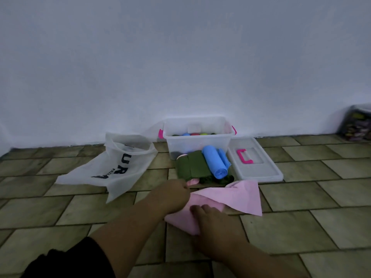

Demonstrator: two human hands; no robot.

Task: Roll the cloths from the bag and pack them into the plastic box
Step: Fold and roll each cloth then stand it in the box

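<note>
Head view. Floor point(301, 227) = olive-tan rectangular tiles w/ dark grout lines, laid staggered, filling the lower half of the frame. Plain pale wall point(180, 57) fills the upper half and meets the floor along a dark seam. Light is dim and bluish.

Clear plastic box point(200, 144) w/ pink side latches stands on the tiles against the wall, at 12 o'clock from the hands. Rolled cloths in box point(192, 134) (blue, red, green ends showing) sit along its back. Its clear lid point(259, 171) w/ a pink handle point(244, 156) lies flat on the floor at the box's 4 o'clock, touching its base. White bag point(112, 169) w/ dark lettering lies slumped at the box's 8 o'clock, mouth open toward the wall.

Just in front of the box: folded green cloth point(190, 167) w/ a blue rolled cloth point(213, 162) lying across its right part.

Pink cloth point(236, 197) is on the tiles at 6 o'clock from that pile, one corner spread out to 3 o'clock. Left hand point(173, 194) pinches its far edge, fingers curled. Right hand point(210, 219) lies on the near folded part, fingertips on the fabric; can't tell if it's gripping or just pressing (blurred). Black sleeve point(70, 259) at 7 o'clock of the frame.

Dark patterned container point(357, 125) by the wall at 3 o'clock, cut off by the frame edge.
</note>
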